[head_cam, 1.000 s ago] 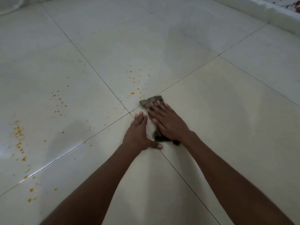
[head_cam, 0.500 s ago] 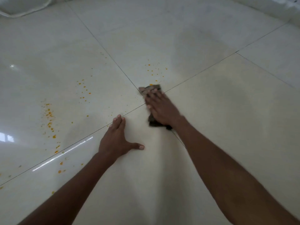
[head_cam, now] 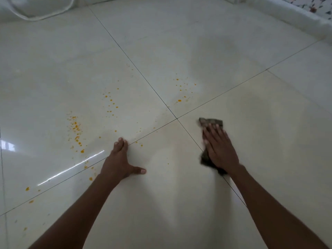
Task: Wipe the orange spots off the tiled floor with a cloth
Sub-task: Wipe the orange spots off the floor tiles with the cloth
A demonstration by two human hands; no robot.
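A dark brownish cloth [head_cam: 212, 121] lies flat on the cream tiled floor [head_cam: 161, 42], right of where four tiles meet. My right hand [head_cam: 220, 149] presses on it with straight fingers and covers most of it. My left hand [head_cam: 119, 162] rests flat on the floor, fingers together, thumb spread to the right. Orange spots [head_cam: 179, 100] dot the far tile ahead of the cloth. More orange spots [head_cam: 76, 127] trail across the left tile, and a few orange spots [head_cam: 90, 178] lie near my left wrist.
A white fabric edge [head_cam: 269, 11] runs along the back right, with a flowered cloth [head_cam: 312, 4] above it. White sheeting with a cord [head_cam: 36, 9] lies at the back left. Dark grout lines [head_cam: 143, 74] cross the glossy tiles.
My right hand has slid the cloth to the right and nearer, away from the tile junction and the far spots. My left hand has stayed planted on the floor.
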